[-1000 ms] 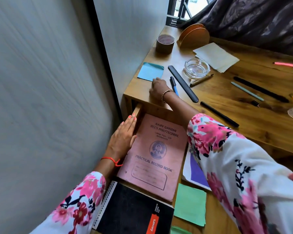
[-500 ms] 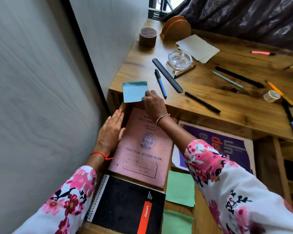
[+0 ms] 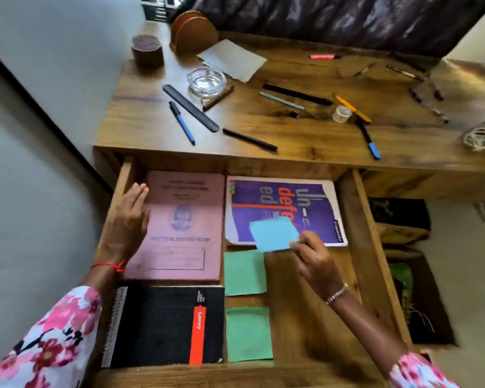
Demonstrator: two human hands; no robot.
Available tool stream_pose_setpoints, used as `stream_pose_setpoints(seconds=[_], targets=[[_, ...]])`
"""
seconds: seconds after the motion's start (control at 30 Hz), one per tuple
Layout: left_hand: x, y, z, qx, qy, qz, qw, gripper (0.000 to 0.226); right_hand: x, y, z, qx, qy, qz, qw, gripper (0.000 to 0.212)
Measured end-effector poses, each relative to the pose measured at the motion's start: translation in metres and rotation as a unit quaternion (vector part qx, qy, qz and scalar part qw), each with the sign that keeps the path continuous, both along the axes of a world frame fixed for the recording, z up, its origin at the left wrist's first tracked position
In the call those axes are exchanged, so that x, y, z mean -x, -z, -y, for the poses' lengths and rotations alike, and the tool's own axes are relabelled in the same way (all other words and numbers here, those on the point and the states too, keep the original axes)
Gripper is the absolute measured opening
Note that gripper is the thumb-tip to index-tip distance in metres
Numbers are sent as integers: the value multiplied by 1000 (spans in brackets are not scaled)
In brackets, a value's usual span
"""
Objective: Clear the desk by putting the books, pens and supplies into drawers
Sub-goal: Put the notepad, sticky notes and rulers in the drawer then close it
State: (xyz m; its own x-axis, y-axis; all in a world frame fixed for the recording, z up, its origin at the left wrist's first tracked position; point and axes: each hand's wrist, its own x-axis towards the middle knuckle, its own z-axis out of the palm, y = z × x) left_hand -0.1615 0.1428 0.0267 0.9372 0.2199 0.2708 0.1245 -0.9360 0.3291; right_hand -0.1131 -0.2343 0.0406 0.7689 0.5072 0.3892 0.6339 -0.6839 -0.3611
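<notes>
Head cam is looking pretty much straight down into the open drawer, so I'll use the pink record book as the anchor for everything. It lies flat in the far left part of the drawer.

Left hand rests along the book's left edge, palm down, fingers straight and together. It isn't gripping anything, and the fingertips are up near the book's far left corner, by the drawer wall.

Right hand is off to the right of the pink book, pinching a blue sticky pad by one corner between thumb and fingers. The pad sits over the near end of a purple book, which lies just right of the pink one, side by side. Can't tell if the pad touches it or just hovers above.

Other stuff in the drawer:
- The first green pad is just right of the pink book's near corner.
- The second green pad is nearer me than that.
- A black spiral notebook lies right against the pink book's near edge.

Beyond the pink book's far edge is the desk. A blue pen, a black pen and a glass ashtray are on it, with a tape roll further right.
</notes>
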Motion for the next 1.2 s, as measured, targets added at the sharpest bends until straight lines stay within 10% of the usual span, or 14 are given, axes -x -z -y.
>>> stream_pose_setpoints(seconds=[0.2, 0.5, 1.2], targets=[[11, 5, 120, 151, 87, -31, 984, 47, 34, 26, 63, 76, 44, -21, 996, 32], [21, 32, 213, 104, 269, -153, 945, 56, 40, 44, 56, 123, -4, -107, 987, 30], [38, 22, 145, 118, 167, -83, 975, 48, 19, 28, 28, 75, 50, -110, 990, 21]])
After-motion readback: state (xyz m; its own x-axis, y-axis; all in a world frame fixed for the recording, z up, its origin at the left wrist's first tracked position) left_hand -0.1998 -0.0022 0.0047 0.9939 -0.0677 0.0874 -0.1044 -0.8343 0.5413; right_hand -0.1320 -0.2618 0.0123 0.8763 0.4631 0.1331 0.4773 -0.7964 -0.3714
